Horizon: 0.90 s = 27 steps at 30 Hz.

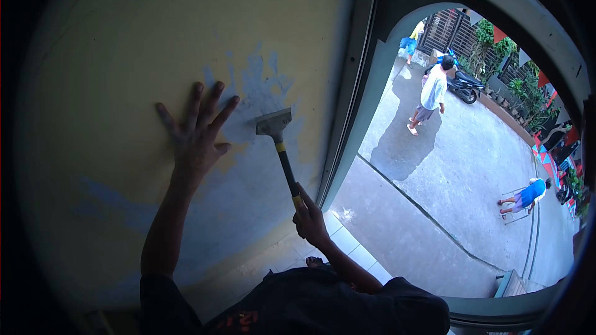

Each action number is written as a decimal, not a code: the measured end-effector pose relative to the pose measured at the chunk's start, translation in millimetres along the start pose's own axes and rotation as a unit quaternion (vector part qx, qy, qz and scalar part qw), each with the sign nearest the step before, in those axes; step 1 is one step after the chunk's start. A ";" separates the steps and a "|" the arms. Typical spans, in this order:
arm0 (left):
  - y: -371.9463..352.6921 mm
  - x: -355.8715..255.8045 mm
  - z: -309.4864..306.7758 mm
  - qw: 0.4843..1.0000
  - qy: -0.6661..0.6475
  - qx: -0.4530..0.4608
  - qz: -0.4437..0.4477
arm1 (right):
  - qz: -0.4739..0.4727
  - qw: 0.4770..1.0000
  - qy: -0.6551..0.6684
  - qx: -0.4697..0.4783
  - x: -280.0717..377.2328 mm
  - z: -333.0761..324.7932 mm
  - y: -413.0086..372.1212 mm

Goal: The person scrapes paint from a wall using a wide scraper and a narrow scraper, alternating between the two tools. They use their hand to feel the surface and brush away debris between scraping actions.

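Observation:
My left hand (200, 127) lies spread against the yellow wall (136, 43), fingers apart and holding nothing. My right hand (310, 217) is wrapped round the lower handle of a long-handled scraper (285, 164), dark with yellow bands. Its wide metal head (274, 123) meets the wall to the right of my left hand. Around the blade, a patch of the yellow paint is gone and a pale bluish-grey surface (248, 167) shows. Ragged edges of paint border this patch above and at the left.
A door frame (354, 68) runs along the wall's right edge. Through the arched opening, a person in a white shirt (433, 89) stands near a motorcycle (462, 84). Another person in blue (531, 194) is farther right. Pale floor tiles (341, 239) lie below me.

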<state>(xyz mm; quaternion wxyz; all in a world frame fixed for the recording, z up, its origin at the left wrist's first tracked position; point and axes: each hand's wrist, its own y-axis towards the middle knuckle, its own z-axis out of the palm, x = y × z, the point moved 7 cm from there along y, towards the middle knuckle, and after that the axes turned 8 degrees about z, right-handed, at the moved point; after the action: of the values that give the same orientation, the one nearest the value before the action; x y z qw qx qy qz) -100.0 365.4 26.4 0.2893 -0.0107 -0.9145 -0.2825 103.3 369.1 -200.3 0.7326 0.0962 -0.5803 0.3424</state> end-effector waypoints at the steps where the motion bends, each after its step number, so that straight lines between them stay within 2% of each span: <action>1: 1.6 1.8 0.4 1.000 0.012 0.000 0.001 | 0.003 1.000 0.000 -0.001 -8.5 -2.6 1.2; 3: 8.3 6.4 8.3 1.000 0.028 -0.004 -0.001 | -0.025 0.999 -0.031 0.007 -14.1 -3.2 11.1; 5: 7.4 5.0 10.3 1.000 0.028 -0.006 -0.003 | -0.014 0.998 -0.059 -0.007 -11.8 -5.2 16.9; 8: 3.0 1.2 -4.3 1.000 -0.009 -0.007 -0.003 | -0.035 0.999 -0.005 -0.032 20.7 -4.1 7.9; 11: 3.2 2.8 -2.0 1.000 0.025 -0.005 -0.001 | -0.052 0.997 -0.045 -0.024 11.9 -6.5 5.5; 13: 2.8 4.9 -0.6 1.000 0.031 -0.002 -0.005 | -0.021 0.998 -0.048 -0.021 -4.5 -2.8 2.9; 15: 2.5 5.5 0.5 0.999 0.031 0.004 -0.007 | -0.065 0.996 -0.047 -0.043 -0.5 -2.7 7.7; 18: 1.3 1.5 -2.0 1.000 -0.004 0.000 -0.002 | -0.015 0.999 -0.001 -0.035 11.0 0.9 3.8; 21: 3.0 6.3 1.7 1.000 0.010 0.002 -0.009 | -0.030 0.998 -0.044 -0.016 -1.1 -1.0 1.0; 25: 3.4 5.2 -4.3 1.000 0.028 -0.014 -0.001 | -0.022 0.999 0.007 -0.031 12.4 1.4 3.7; 27: -1.3 3.4 -4.7 0.999 0.047 -0.023 0.008 | -0.051 0.998 -0.016 -0.036 11.7 0.9 -1.3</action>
<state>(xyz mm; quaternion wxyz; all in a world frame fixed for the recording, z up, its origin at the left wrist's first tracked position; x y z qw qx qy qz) -100.6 361.3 30.8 0.3337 -0.0111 -0.8932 -0.3012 104.4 372.2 -189.0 0.7429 0.1042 -0.5981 0.2819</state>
